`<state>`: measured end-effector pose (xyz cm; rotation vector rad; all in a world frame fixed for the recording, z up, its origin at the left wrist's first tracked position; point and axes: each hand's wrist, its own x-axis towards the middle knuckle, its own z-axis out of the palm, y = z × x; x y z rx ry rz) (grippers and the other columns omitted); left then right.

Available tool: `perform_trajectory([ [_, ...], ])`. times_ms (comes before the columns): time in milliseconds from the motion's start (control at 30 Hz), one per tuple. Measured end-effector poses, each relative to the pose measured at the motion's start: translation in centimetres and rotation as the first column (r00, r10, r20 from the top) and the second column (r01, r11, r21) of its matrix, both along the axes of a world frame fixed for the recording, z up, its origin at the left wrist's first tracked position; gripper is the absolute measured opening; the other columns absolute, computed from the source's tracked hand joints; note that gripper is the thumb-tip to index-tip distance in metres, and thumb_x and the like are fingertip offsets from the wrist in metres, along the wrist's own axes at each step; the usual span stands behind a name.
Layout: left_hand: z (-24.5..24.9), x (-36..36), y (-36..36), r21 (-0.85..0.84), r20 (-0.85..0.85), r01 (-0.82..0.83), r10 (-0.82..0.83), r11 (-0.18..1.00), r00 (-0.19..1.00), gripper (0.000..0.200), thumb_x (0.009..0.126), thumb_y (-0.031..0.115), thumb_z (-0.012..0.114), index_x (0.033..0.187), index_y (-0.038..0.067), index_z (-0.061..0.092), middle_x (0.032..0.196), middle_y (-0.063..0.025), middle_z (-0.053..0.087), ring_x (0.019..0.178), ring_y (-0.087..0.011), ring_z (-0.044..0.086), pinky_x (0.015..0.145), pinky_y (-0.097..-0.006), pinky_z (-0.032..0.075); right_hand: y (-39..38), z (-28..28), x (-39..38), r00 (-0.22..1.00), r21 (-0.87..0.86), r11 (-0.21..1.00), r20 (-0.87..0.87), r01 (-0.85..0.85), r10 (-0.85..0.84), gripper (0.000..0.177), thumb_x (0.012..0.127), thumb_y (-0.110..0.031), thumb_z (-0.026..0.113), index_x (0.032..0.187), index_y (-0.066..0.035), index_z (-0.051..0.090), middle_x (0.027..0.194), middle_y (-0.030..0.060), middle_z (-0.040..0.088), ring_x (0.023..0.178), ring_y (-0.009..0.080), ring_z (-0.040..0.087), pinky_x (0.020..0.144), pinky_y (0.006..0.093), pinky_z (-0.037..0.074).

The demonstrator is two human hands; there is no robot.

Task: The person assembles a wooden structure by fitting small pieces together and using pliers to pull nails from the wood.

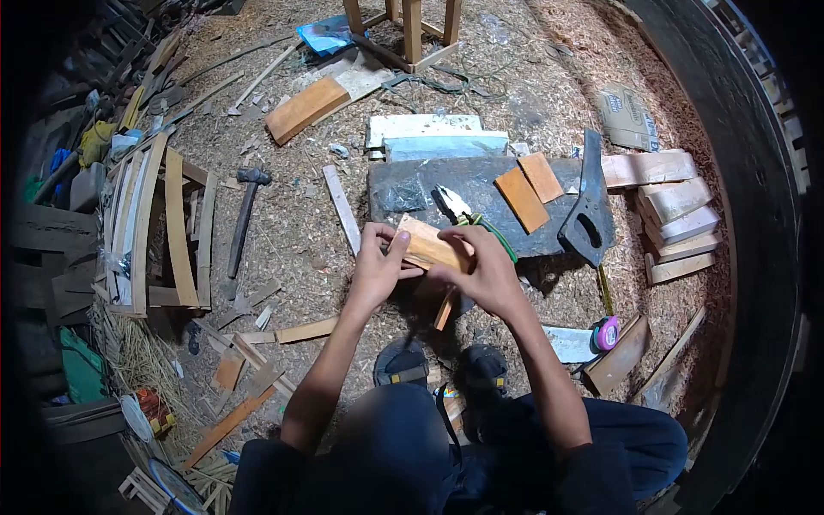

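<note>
Both hands hold a small wooden block (433, 246) in front of the low dark bench (390, 176). My left hand (378, 268) grips its left end, with the thumb on top. My right hand (485, 270) is closed on the right end. Just beyond the block, pliers (453, 202) with green handles lie on the bench, their handles partly behind my right hand. Two flat wooden pieces (522, 199) rest to the right of the pliers. A handsaw (587, 210) lies across the bench's right end. Below my hands a narrow wooden strip (445, 309) shows.
Wood shavings cover the floor. A hammer (245, 219) lies left, near a slatted wooden frame (176, 227). To the right are stacked curved wood pieces (682, 210) and a pink tape measure (606, 333). A thick wooden block (306, 110) and stool legs (413, 34) stand farther off.
</note>
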<state>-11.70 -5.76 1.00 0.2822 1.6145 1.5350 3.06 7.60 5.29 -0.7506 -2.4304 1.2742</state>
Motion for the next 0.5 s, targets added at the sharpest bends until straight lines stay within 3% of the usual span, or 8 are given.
perform_trajectory([
  [33, -0.2, 0.3, 0.1, 0.018, -0.053, -0.045, 0.046, 0.999, 0.998, 0.033, 0.104, 0.027, 0.06, 0.114, 0.002, 0.041, 0.105, -0.0134, 0.056, 0.083, -0.0226, 0.071, 0.068, -0.0388, 0.068, -0.2, 0.4, 0.0, 0.995, 0.246, 0.965, 0.064, -0.093, 0.079, 0.05, 0.08, -0.024, 0.083, 0.122, -0.008, 0.062, 0.103, 0.0129, 0.066, 0.099, 0.0306, 0.067, 0.086, 0.0424, 0.054],
  [100, -0.1, 0.7, 0.2, 0.034, -0.038, -0.063, 0.064, 0.997, 0.997, 0.035, 0.104, 0.027, 0.061, 0.116, 0.002, 0.041, 0.104, -0.013, 0.055, 0.074, -0.021, 0.07, 0.064, -0.0365, 0.066, 0.2, 0.4, 0.3, 0.985, 0.224, 0.967, 0.148, -0.124, 0.092, 0.06, 0.071, -0.024, 0.087, 0.123, -0.009, 0.06, 0.113, 0.0129, 0.064, 0.107, 0.0332, 0.064, 0.091, 0.0446, 0.052],
  [167, 1.1, 1.3, -0.4, -0.068, -0.035, 0.103, -0.106, 0.992, 0.994, 0.037, 0.104, 0.027, 0.061, 0.12, 0.002, 0.039, 0.104, -0.0128, 0.053, 0.071, -0.0182, 0.069, 0.056, -0.0318, 0.063, 1.0, 0.1, 1.1, 0.984, 0.085, 0.993, 0.163, -0.081, 0.066, 0.062, 0.069, -0.022, 0.088, 0.122, -0.009, 0.06, 0.111, 0.0132, 0.065, 0.106, 0.0334, 0.064, 0.091, 0.0438, 0.053],
  [200, 1.0, 2.1, -0.8, -0.096, -0.173, 0.036, -0.052, 0.995, 0.983, 0.036, 0.103, 0.031, 0.062, 0.119, 0.001, 0.048, 0.091, -0.0112, 0.059, 0.06, -0.0165, 0.067, 0.051, -0.03, 0.059, 1.2, 0.7, 1.4, 0.976, 0.035, 0.997, 0.208, -0.069, 0.06, 0.061, 0.068, -0.02, 0.088, 0.12, -0.008, 0.059, 0.112, 0.0135, 0.064, 0.107, 0.0344, 0.064, 0.092, 0.044, 0.053],
  [233, 1.0, 2.5, -1.2, -0.098, -0.172, 0.037, -0.053, 0.995, 0.984, 0.036, 0.103, 0.031, 0.062, 0.119, 0.001, 0.048, 0.091, -0.0112, 0.059, 0.06, -0.0165, 0.067, 0.051, -0.03, 0.059, 1.2, 0.9, 1.7, 0.976, 0.033, 0.997, 0.209, -0.068, 0.06, 0.061, 0.068, -0.02, 0.088, 0.12, -0.008, 0.059, 0.112, 0.0135, 0.064, 0.107, 0.0344, 0.064, 0.092, 0.044, 0.053],
  [300, 1.3, 3.3, -1.8, -0.233, -0.334, 0.091, -0.168, 0.968, 0.927, 0.032, 0.102, 0.029, 0.064, 0.109, 0.0, 0.056, 0.081, -0.0108, 0.063, 0.057, -0.0154, 0.066, 0.048, -0.0301, 0.054, 1.0, 1.1, 2.3, 0.976, 0.128, 0.991, 0.217, -0.048, 0.019, 0.061, 0.067, -0.019, 0.088, 0.119, -0.007, 0.059, 0.111, 0.0138, 0.064, 0.108, 0.0348, 0.064, 0.091, 0.0453, 0.053],
  [433, -0.3, 4.4, -2.4, -0.186, -0.545, 0.077, -0.168, 0.98, 0.822, 0.024, 0.1, 0.023, 0.066, 0.101, 0.0, 0.061, 0.085, -0.0173, 0.068, 0.068, -0.0292, 0.069, 0.064, -0.0416, 0.052, -0.2, 1.8, 3.3, 0.941, 0.147, 0.989, 0.334, -0.003, -0.047, 0.062, 0.067, -0.015, 0.086, 0.121, -0.008, 0.055, 0.115, 0.0145, 0.062, 0.111, 0.0386, 0.061, 0.092, 0.0465, 0.052],
  [500, -0.6, 5.0, -2.8, -0.238, -0.514, 0.078, -0.193, 0.968, 0.836, 0.024, 0.099, 0.023, 0.067, 0.1, 0.0, 0.062, 0.088, -0.0187, 0.069, 0.077, -0.0346, 0.069, 0.07, -0.0446, 0.052, -0.5, 1.7, 4.0, 0.937, 0.161, 0.987, 0.345, -0.001, -0.055, 0.062, 0.067, -0.014, 0.086, 0.12, -0.008, 0.054, 0.113, 0.0146, 0.06, 0.11, 0.0392, 0.06, 0.091, 0.0474, 0.052],
])
